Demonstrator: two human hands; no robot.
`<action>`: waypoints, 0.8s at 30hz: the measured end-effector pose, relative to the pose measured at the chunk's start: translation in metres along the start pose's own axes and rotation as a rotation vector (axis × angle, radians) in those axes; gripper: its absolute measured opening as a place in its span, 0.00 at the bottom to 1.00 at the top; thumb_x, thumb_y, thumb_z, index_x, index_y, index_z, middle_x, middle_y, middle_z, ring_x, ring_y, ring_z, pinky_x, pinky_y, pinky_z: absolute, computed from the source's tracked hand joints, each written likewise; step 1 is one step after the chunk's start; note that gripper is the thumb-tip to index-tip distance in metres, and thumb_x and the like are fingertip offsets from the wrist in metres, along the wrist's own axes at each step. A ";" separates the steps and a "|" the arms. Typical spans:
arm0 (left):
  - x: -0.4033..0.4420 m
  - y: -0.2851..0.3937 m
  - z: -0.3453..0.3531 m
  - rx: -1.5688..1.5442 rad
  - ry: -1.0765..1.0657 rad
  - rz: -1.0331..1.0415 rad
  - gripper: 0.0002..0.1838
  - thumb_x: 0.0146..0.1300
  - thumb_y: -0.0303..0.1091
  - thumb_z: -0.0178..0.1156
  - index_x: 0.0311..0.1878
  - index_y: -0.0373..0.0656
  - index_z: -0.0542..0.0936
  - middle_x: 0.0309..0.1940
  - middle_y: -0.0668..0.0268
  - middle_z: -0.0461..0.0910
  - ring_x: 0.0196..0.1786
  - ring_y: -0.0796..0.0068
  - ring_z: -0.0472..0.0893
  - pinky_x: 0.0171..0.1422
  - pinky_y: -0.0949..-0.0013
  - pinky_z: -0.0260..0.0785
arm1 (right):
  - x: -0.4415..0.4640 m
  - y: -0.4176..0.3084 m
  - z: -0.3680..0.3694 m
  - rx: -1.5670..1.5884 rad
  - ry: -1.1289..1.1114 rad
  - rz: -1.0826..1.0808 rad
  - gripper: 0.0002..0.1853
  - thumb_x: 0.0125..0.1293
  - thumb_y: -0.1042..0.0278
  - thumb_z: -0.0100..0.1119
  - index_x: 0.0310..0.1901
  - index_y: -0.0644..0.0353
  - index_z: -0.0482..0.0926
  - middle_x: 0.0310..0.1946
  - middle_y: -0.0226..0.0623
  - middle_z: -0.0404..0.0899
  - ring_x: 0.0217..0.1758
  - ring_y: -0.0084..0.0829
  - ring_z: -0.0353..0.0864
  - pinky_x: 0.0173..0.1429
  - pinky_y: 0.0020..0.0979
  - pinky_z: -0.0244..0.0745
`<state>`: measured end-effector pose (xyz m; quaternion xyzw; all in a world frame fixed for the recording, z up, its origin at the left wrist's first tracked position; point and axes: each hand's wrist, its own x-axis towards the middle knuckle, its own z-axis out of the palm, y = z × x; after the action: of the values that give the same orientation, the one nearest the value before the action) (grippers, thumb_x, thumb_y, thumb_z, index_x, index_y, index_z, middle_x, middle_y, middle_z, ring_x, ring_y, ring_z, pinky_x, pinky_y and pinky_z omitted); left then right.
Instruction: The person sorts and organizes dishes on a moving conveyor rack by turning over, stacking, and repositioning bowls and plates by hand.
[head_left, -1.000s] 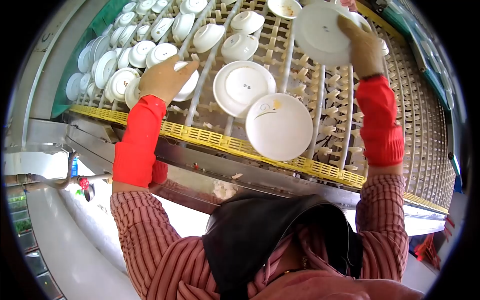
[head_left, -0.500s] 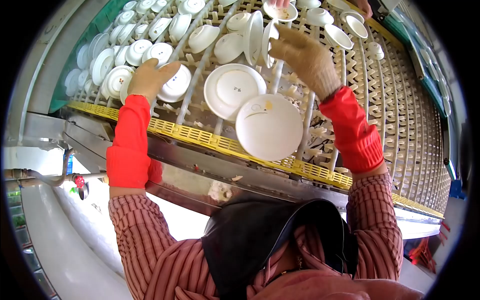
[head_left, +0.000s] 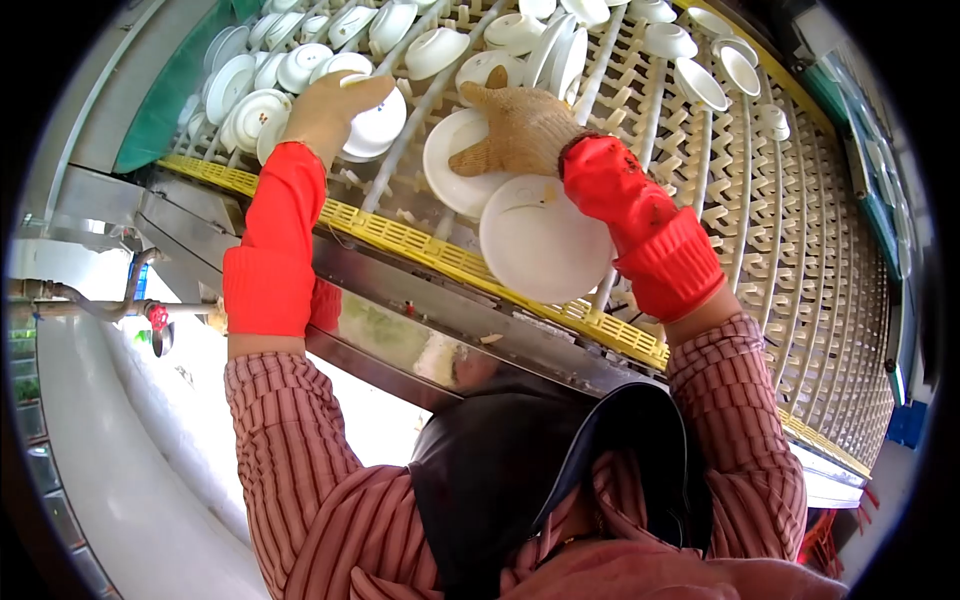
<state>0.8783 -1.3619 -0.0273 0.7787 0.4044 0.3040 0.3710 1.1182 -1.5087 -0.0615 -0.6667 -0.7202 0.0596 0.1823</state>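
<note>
My left hand (head_left: 335, 110), in a tan glove and red sleeve cover, stretches its fingers over a white saucer (head_left: 377, 125) among the dishes on the left. My right hand (head_left: 525, 125), gloved the same way, spreads its fingers over a white plate (head_left: 448, 180) and hides part of it. Overlapping that plate, nearer my body, is a round white dish (head_left: 545, 245) with a small yellowish stain. Just beyond my right hand, two white bowls (head_left: 560, 55) stand tilted on edge, leaning together.
The dishes stand on a beige pegged conveyor (head_left: 790, 260) with a yellow edge strip (head_left: 420, 243). Many bowls and plates (head_left: 230, 85) crowd its far left. Several small bowls (head_left: 700, 82) sit at the far right. A metal ledge (head_left: 520, 340) runs along the near side.
My right hand has left the upright bowl and moved left and nearer, over the plate. The tilted bowls now lean together. My left hand stays by the saucer, its fingers stretched further right.
</note>
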 end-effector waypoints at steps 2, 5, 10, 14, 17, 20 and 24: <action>-0.001 0.007 -0.002 -0.054 -0.019 0.185 0.30 0.72 0.52 0.74 0.63 0.34 0.89 0.54 0.60 0.93 0.53 0.66 0.90 0.63 0.61 0.80 | 0.000 -0.006 -0.002 0.013 -0.066 0.057 0.54 0.58 0.28 0.79 0.77 0.59 0.76 0.57 0.56 0.91 0.60 0.58 0.92 0.66 0.52 0.85; 0.002 0.014 -0.002 -0.068 0.032 0.338 0.28 0.78 0.52 0.69 0.64 0.34 0.89 0.53 0.63 0.93 0.53 0.69 0.90 0.61 0.64 0.81 | 0.005 -0.005 -0.005 0.008 -0.094 0.078 0.56 0.58 0.24 0.77 0.77 0.61 0.75 0.59 0.57 0.91 0.62 0.58 0.91 0.67 0.52 0.85; 0.009 0.011 -0.003 -0.037 0.217 0.468 0.28 0.91 0.52 0.53 0.58 0.34 0.91 0.46 0.63 0.94 0.45 0.73 0.90 0.52 0.68 0.83 | 0.002 0.006 -0.013 0.081 -0.101 0.029 0.58 0.61 0.24 0.77 0.78 0.66 0.72 0.62 0.61 0.88 0.63 0.59 0.90 0.67 0.52 0.84; -0.009 0.027 -0.006 0.244 0.079 0.423 0.25 0.80 0.50 0.66 0.64 0.37 0.88 0.55 0.64 0.92 0.53 0.71 0.90 0.59 0.65 0.82 | -0.053 -0.012 -0.012 0.114 -0.166 0.013 0.55 0.63 0.33 0.80 0.78 0.70 0.70 0.77 0.63 0.75 0.71 0.63 0.85 0.70 0.55 0.85; -0.022 0.044 0.001 0.349 -0.049 0.440 0.24 0.76 0.45 0.70 0.67 0.41 0.85 0.58 0.64 0.92 0.56 0.70 0.90 0.61 0.64 0.83 | -0.096 -0.034 -0.034 0.028 -0.230 0.019 0.53 0.60 0.39 0.84 0.78 0.66 0.71 0.81 0.60 0.72 0.78 0.65 0.79 0.75 0.58 0.84; -0.028 0.052 0.037 0.290 -0.234 0.534 0.20 0.74 0.37 0.69 0.66 0.47 0.82 0.58 0.65 0.92 0.57 0.68 0.91 0.61 0.64 0.84 | -0.132 -0.033 -0.046 -0.036 -0.200 -0.105 0.50 0.56 0.44 0.87 0.75 0.62 0.74 0.79 0.57 0.75 0.76 0.64 0.80 0.79 0.59 0.81; -0.052 0.070 0.095 0.270 -0.519 0.610 0.18 0.75 0.36 0.68 0.65 0.51 0.83 0.56 0.67 0.91 0.55 0.65 0.91 0.59 0.65 0.84 | -0.171 -0.006 -0.050 -0.082 -0.150 -0.127 0.51 0.55 0.46 0.87 0.77 0.61 0.76 0.85 0.52 0.70 0.81 0.59 0.77 0.90 0.57 0.66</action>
<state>0.9550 -1.4663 -0.0299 0.9551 0.0845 0.1379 0.2482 1.1375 -1.6855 -0.0443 -0.6203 -0.7744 0.0684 0.1040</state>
